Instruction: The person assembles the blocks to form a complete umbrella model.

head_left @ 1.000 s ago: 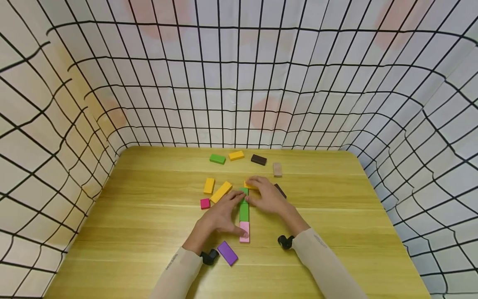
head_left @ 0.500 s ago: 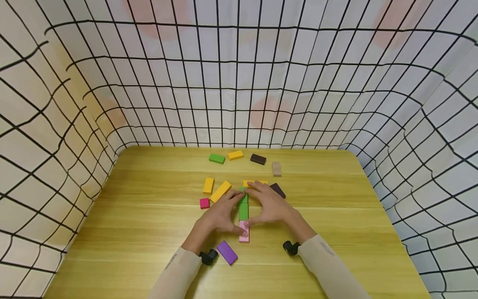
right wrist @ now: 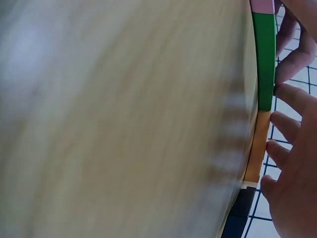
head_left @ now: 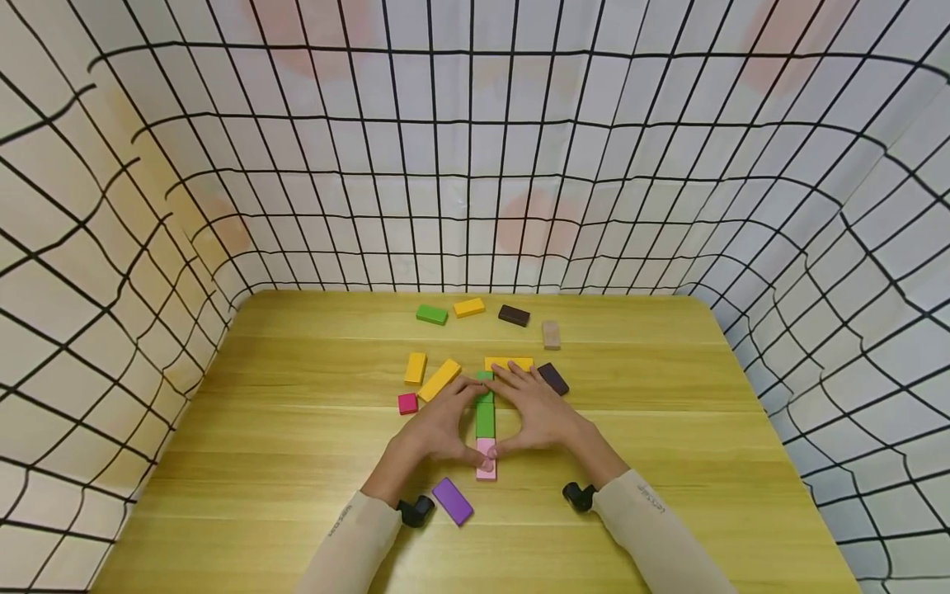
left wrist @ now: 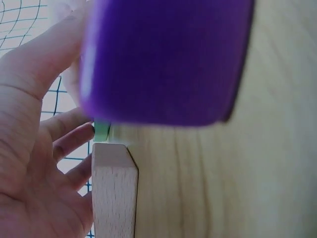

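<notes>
In the head view a pink block and two green blocks make a straight row, with a yellow block lying crosswise at its far end. My left hand arches along the row, thumb on the pink block and fingertips at the farther green block. From the other side my right hand spreads its fingers between that green block and the yellow one. Its thumb touches the pink block close to the left thumb. A purple block looms large in the left wrist view beside the left hand.
Left of the row lie two more yellow blocks and a red block. A dark block sits by the right fingers. Farther back are green, yellow, dark and plain wood blocks. A black grid surrounds the table.
My right hand has come back from over the yellow block, uncovering it, and its thumb has moved from beside the green block to the pink one. The left hand has stayed put.
</notes>
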Demonstrator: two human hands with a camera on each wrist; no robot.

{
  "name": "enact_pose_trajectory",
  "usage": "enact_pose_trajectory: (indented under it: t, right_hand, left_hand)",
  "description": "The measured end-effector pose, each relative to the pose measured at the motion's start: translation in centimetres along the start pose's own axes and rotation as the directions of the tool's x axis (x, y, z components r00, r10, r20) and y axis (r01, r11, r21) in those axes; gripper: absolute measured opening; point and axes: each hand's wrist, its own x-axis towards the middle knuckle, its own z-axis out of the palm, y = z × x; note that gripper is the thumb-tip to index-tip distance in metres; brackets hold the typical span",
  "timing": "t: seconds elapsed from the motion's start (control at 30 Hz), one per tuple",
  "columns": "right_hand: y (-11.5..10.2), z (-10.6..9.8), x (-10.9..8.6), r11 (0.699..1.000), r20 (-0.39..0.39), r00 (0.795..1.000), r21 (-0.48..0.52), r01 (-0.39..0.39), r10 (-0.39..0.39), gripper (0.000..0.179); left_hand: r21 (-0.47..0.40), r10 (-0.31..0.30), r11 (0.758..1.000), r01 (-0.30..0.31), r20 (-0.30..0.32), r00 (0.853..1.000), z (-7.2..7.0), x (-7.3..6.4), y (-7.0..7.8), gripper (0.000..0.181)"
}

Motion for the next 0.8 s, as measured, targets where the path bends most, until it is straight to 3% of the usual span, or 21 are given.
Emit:
enact_pose_trajectory:
  t: [0.43, 0.8]
  right_hand:
    - [-0.06, 0.02, 0.14, 1.0, 0.005, 1.0, -0.006, -0.008, 0.008, 0.118]
    - [-0.21, -0.12, 0.16, 1.0, 0.032, 0.999, 0.004, -0.03, 0.03, 0.119]
  left_hand:
    - [-0.004, 0.013, 1.0, -0.014, -0.019, 1.0, 0.06, -0.04, -0.16, 0.115]
    - [0.009, 0.004, 1.0, -0.004, -0.001, 1.0, 0.17, -0.51, -0.07, 0.118]
